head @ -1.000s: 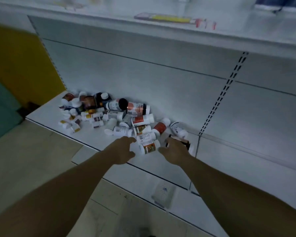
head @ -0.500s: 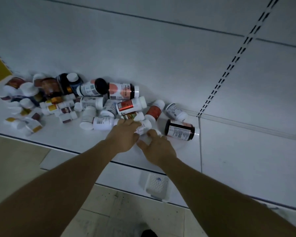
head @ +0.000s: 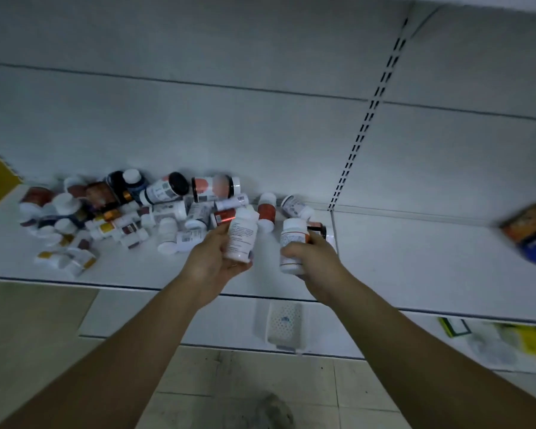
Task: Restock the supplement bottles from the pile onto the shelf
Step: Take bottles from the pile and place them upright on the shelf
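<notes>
A pile of several supplement bottles [head: 155,209] lies tumbled on the left half of a white shelf [head: 415,274], against its back panel. My left hand [head: 212,260] grips a white bottle with a printed label [head: 241,235], lifted just above the shelf at the pile's right end. My right hand [head: 314,263] holds a white bottle with an orange-trimmed label [head: 293,243] beside it. A dark bottle [head: 319,227] lies partly hidden behind the right-hand bottle. Two more white bottles [head: 294,205] lie near the back panel.
A blurred orange and blue package [head: 531,233] sits on the shelf at the far right. A slotted upright [head: 365,125] divides the back panel. Below are a lower shelf with a white perforated tray [head: 285,325], yellow packs [head: 529,335] and tiled floor.
Both hands reached into the pile's right end, closed on a white bottle each and lifted them off the shelf. The camera tilted down toward the shelf.
</notes>
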The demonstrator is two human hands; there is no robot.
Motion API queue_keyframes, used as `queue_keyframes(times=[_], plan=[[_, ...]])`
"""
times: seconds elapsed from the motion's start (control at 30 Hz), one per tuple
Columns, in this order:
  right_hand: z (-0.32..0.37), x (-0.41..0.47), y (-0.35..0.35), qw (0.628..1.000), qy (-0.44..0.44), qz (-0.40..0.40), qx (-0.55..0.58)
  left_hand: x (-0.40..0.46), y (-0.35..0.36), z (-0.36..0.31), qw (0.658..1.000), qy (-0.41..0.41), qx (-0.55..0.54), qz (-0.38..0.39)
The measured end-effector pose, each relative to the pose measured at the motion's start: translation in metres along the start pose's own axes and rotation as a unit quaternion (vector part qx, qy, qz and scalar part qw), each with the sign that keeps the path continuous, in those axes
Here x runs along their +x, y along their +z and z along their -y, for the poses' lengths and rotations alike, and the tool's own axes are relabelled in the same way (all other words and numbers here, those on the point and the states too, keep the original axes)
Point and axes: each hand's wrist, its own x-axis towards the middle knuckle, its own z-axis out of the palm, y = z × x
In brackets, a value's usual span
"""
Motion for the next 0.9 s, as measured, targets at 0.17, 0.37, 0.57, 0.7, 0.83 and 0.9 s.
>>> queue_keyframes(times=[0.17, 0.37, 0.57, 0.7, 0.83, 0.9], plan=[[0.042, -0.081, 0.029, 0.993, -0.087, 0.014, 0.081, -0.092, 0.007, -0.041, 0.990, -0.011, -0.080, 0.117], [0.081, -0.163, 0.057, 0.979, -0.100, 0.016, 0.178, -0.172, 0.021, -0.087, 0.980, 0.056, -0.062, 0.183], [0.130, -0.217, 0.054, 0.975, -0.217, 0.002, 0.051, -0.226, 0.050, -0.132, 0.977, 0.090, -0.064, 0.184], [0.169, -0.242, 0.040, 0.958, -0.277, 0.016, 0.069, -0.259, 0.087, -0.147, 0.967, 0.162, -0.053, 0.191], [0.211, -0.268, 0.006, 0.950, -0.299, 0.019, 0.092, -0.279, 0.143, -0.150, 0.943, 0.228, 0.002, 0.242], [0.228, -0.280, -0.021, 0.946, -0.311, 0.004, 0.094, -0.284, 0.179, -0.145, 0.933, 0.251, 0.030, 0.258]])
